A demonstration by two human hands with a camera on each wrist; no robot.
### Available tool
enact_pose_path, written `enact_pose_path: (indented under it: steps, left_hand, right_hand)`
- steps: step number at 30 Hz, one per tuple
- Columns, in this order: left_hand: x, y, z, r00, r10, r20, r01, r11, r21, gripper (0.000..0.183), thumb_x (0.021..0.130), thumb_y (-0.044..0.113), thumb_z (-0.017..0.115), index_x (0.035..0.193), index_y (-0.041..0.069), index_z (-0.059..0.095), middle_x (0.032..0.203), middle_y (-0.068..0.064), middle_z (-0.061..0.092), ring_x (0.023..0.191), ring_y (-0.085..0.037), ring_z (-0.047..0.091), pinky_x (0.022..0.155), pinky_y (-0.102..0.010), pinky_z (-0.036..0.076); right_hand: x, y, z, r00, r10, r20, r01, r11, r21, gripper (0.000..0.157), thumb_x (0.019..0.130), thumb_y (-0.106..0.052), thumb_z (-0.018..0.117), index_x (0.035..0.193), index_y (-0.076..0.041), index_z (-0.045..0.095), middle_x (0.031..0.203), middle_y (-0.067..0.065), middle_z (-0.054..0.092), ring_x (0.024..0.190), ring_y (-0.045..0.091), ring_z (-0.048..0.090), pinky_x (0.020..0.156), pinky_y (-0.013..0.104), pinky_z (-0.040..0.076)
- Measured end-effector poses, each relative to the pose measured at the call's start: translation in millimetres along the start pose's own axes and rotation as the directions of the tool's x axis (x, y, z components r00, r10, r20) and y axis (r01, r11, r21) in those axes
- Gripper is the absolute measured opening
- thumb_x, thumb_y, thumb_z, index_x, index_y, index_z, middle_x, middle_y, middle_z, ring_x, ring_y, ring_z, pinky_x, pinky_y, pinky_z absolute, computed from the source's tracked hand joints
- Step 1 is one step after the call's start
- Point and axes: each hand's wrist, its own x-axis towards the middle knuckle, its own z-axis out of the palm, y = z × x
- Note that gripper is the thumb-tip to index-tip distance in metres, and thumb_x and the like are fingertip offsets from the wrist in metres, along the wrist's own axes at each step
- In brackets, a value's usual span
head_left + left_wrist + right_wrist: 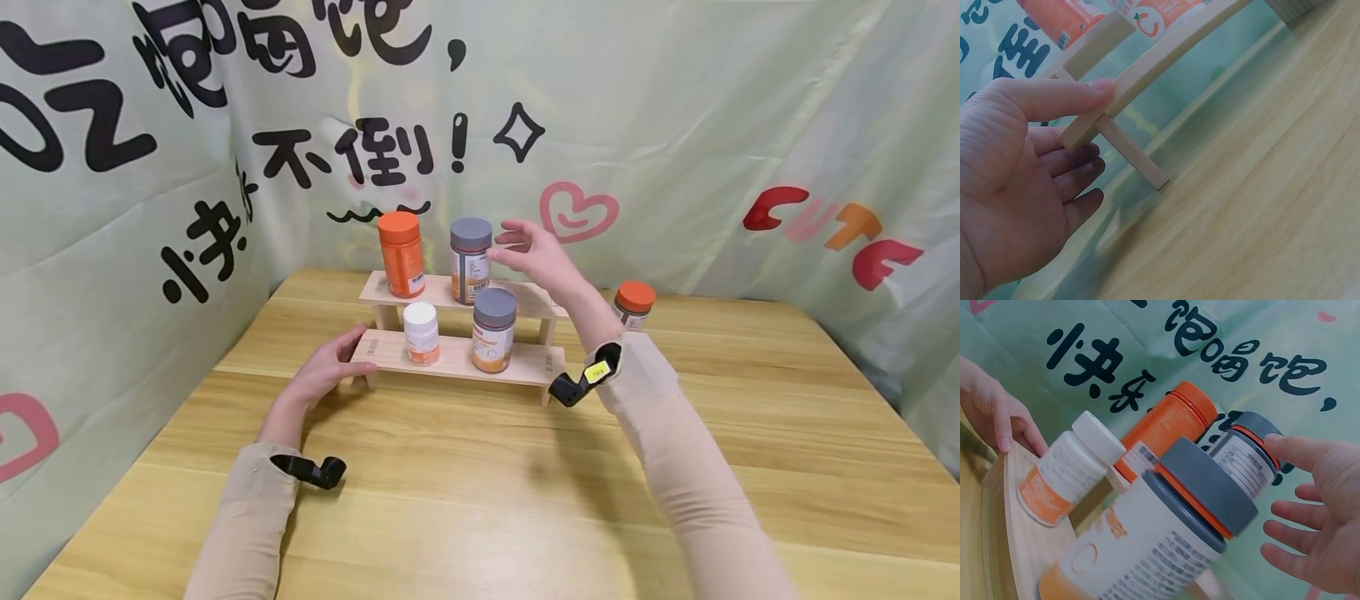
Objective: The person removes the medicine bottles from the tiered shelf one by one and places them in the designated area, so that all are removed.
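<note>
A two-tier wooden display rack (450,354) stands on the table. My left hand (330,363) grips the left end of its lower board; in the left wrist view the thumb lies on the board's edge and the fingers are behind and below. On the upper tier are an orange bottle (402,258) and a grey-capped bottle (471,265). The lower tier carries a small white bottle (422,335) and a larger grey-capped bottle (494,333). My right hand (536,254) is beside the upper grey-capped bottle, fingers spread and thumb at its cap; whether it touches is unclear.
An orange-capped jar (633,304) stands behind my right forearm, partly hidden by it. A printed cloth (675,150) hangs behind and left of the wooden table (480,500).
</note>
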Motion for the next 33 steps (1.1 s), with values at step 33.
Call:
enact_pose_path:
  steps: [33]
  left_hand:
    - [-1.0,0.5,0.5,1.0,0.029,0.001,-0.029,0.999,0.017,0.085,0.083,0.014,0.068,0.146,-0.005,0.014,0.152,-0.02,0.011,0.138,-0.034,0.013,0.111,-0.046,0.013]
  right_hand:
    - [10.5,3.7,24.9,0.997,-0.07,-0.01,0.068,0.99,-0.127,0.056,0.081,-0.02,0.071,0.128,-0.002,0.046,0.113,0.012,0.056,0.102,0.025,0.052,0.085,0.035,0.046]
